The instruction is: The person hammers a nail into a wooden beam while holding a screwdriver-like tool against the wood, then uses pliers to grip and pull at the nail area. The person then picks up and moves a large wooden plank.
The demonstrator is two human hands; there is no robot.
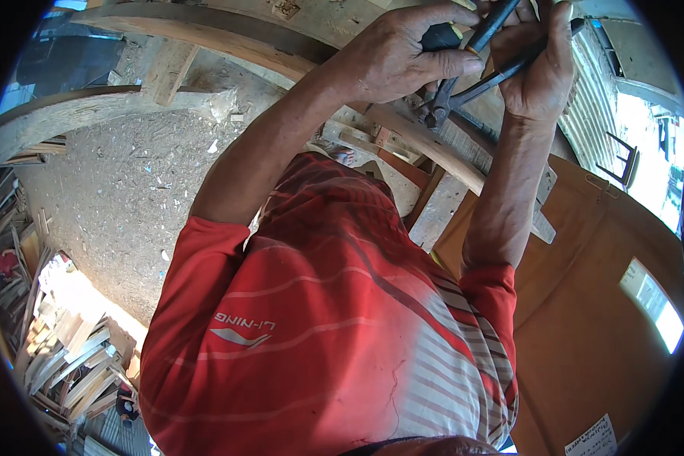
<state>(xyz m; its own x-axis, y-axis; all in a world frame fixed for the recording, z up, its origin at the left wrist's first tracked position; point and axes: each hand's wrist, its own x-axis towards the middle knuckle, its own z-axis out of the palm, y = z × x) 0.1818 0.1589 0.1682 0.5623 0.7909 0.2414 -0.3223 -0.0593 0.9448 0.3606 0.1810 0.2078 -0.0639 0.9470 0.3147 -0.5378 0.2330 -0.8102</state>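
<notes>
In the head view, at the top, my right hand (538, 80) has its fingers closed round the long black handles of a pair of pincers (450, 97). The dark metal head points down and toward me, and the two handles stand apart. My left hand (391, 59) is closed beside it, its thumb against one handle. Between that thumb and fingers sits a rounded black object with a yellow edge (441, 36); its kind cannot be made out. The left fingertips are partly cut off by the picture's upper edge.
A long wooden beam (425, 144) runs under my hands. Another curved timber (106, 106) lies at the left above a littered dirt floor (137, 175). Stacked wood offcuts (83, 372) fill the lower left. A brown panel (585, 304) stands at the right, near corrugated sheeting (596, 99).
</notes>
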